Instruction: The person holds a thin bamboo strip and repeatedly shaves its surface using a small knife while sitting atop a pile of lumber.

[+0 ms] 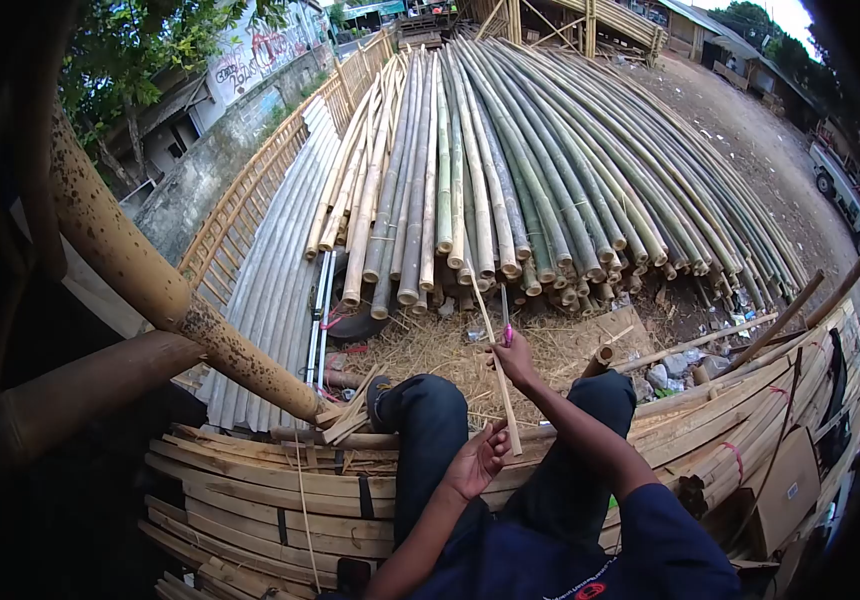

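Note:
A knife with a pink handle (pixel 508 336) is in my right hand (pixel 516 362), its thin blade pointing away from me. Against the knife lies a long, thin bamboo strip (pixel 495 365), slanting from the pile's edge down toward my lap. My left hand (pixel 476 462) is palm up beside the strip's lower end, between my knees. Its fingers are curled and apart, and nothing shows in its palm.
Ahead lies a large pile of bamboo poles (pixel 530 160). Split bamboo slats (pixel 270 490) are stacked beneath me. A thick spotted pole (pixel 130 225) crosses at left, near corrugated sheets (pixel 275 260). Straw and shavings (pixel 410 350) cover the ground. A truck (pixel 850 195) stands far right.

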`<state>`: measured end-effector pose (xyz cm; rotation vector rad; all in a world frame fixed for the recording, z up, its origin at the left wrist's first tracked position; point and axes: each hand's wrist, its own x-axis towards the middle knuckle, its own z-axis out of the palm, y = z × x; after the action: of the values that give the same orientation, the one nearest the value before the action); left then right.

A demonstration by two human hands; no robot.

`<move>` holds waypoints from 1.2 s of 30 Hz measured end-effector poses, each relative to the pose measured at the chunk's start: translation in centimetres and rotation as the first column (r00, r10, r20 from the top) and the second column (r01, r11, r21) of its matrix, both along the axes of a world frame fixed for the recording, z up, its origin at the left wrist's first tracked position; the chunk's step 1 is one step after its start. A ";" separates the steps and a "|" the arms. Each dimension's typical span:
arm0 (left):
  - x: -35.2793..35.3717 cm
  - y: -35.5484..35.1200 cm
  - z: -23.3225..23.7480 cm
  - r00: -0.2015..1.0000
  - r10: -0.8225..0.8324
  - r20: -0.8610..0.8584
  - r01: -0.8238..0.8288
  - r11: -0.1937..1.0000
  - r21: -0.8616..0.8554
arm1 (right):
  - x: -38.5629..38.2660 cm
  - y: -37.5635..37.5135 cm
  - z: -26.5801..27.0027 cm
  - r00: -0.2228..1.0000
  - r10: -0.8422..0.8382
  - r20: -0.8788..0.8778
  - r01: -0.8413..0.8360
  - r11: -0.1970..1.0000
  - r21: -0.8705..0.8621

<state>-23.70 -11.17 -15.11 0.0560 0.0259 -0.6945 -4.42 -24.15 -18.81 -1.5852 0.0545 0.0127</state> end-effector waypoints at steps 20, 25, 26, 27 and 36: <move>-2.5 1.1 -3.9 0.958 -0.024 -0.287 0.039 0.998 0.048 | -10.0 2.3 -12.8 0.843 -0.239 -0.482 0.235 0.969 -0.070; -1.5 2.3 -6.3 0.957 -0.046 -0.287 0.100 0.979 0.179 | -10.2 2.5 -18.7 0.911 -0.082 -0.404 -0.076 0.930 -0.361; -1.4 2.2 -6.8 0.947 -0.028 -0.320 0.106 0.968 0.229 | -10.1 2.4 -18.8 0.900 -0.023 -0.435 -0.169 0.902 -0.398; -1.2 2.3 -8.0 0.944 -0.016 -0.331 0.096 0.969 0.226 | -10.1 2.3 -19.0 0.882 0.032 -0.470 -0.260 0.864 -0.430; -1.4 1.1 -9.1 0.925 0.153 -0.349 0.010 0.906 0.423 | -10.0 2.2 -10.9 0.633 0.472 -0.614 -0.434 0.873 0.224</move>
<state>-25.05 -10.03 -24.26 0.3340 0.5475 -0.6056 -14.46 -21.98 -29.72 -1.4307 0.1984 0.9778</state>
